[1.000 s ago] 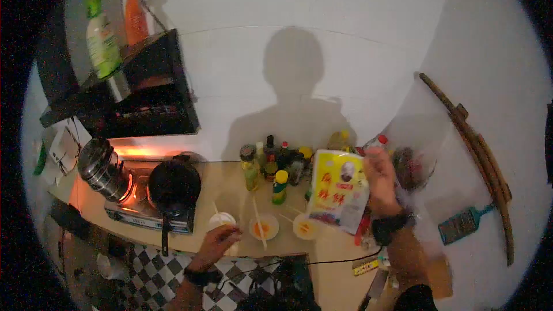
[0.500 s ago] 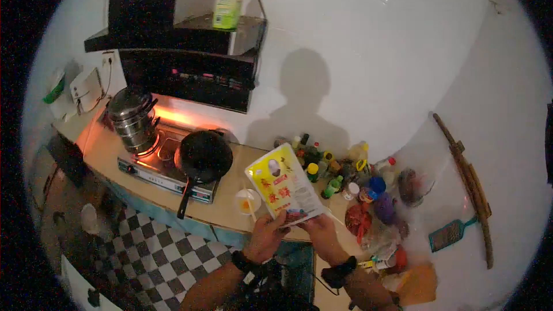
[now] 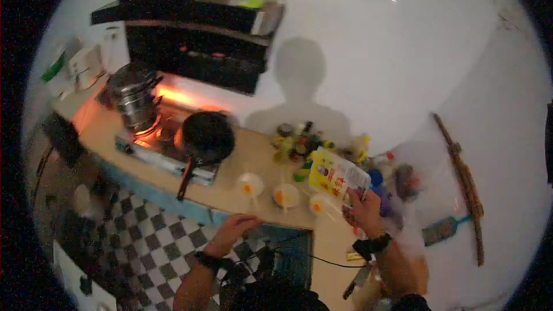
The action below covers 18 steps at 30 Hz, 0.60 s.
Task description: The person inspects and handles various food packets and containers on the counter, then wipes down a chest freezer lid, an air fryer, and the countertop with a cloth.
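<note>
Since the preceding view, left hand has released the packet; packet shifted rightward, right hand alone gripping.

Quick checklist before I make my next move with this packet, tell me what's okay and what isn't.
1. Packet secure: ok, gripped by the right hand.
2. Left hand free: ok, nothing visible in it.
3. Bowls upright: ok, all three stand on the counter.
4. Packet opened: cannot tell, the picture is too blurred.
5. Knife put away: not ok, it lies out on the counter.
6. Pan empty: cannot tell, its inside is too dark.
</note>
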### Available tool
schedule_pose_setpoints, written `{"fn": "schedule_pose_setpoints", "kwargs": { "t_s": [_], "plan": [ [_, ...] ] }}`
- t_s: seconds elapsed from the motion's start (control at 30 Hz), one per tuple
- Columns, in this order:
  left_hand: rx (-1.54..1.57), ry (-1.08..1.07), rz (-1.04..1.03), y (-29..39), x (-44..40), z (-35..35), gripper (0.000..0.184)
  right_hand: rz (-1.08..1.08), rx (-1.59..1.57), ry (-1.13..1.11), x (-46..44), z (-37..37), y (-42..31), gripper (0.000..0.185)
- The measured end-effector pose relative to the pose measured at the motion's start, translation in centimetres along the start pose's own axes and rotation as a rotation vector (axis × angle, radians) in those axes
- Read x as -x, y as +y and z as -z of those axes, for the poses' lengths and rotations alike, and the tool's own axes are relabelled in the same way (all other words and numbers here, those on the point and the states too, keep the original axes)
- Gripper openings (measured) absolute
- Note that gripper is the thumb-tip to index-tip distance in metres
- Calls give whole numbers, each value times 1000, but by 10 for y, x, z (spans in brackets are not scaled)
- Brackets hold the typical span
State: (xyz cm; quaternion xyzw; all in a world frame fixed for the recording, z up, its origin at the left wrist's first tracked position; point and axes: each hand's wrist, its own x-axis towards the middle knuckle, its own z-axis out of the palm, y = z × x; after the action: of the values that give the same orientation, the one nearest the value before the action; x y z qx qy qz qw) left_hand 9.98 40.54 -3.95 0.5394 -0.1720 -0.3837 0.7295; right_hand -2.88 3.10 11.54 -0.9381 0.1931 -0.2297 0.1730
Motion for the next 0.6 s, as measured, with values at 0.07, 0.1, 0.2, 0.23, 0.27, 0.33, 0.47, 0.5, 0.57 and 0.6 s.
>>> {"fn": "schedule_pose_setpoints", "kwargs": {
  "t_s": [0.07, 0.1, 0.2, 0.23, 0.27, 0.33, 0.47, 0.5, 0.57, 0.6],
  "plan": [
    [60, 69, 60, 3, -3, 1, 33, -34, -85, 101, 13, 13, 12, 30],
    [14, 91, 70, 0, -5, 7, 33, -84, -76, 132, 18, 20, 22, 30],
    [-98, 131, 100, 10, -13, 6, 31, 53, 91, -69, 30, 31, 76, 34],
    [-117, 210, 97, 10, -18, 4, 30, -112, 124, 144, 29, 41, 101, 34],
    [-130, 187, 104, -5, -32, 18, 30, -270, 155, 349, 27, 51, 127, 34],
    [-343, 143, 80, -27, -58, 50, 29, -164, 163, 395, 16, 74, 151, 33],
    [-196, 242, 104, 9, -87, 21, 26, -351, 46, 370, -2, 96, 208, 30],
    [-235, 221, 128, 13, -100, 16, 27, -475, -180, 509, -11, 95, 207, 26],
    [-285, 211, 163, 18, -123, 4, 27, -445, -539, 646, -24, 86, 201, 17],
    [-352, 138, 179, 19, -142, -7, 27, -340, -499, 577, -16, 72, 191, 14]
  ]
}}
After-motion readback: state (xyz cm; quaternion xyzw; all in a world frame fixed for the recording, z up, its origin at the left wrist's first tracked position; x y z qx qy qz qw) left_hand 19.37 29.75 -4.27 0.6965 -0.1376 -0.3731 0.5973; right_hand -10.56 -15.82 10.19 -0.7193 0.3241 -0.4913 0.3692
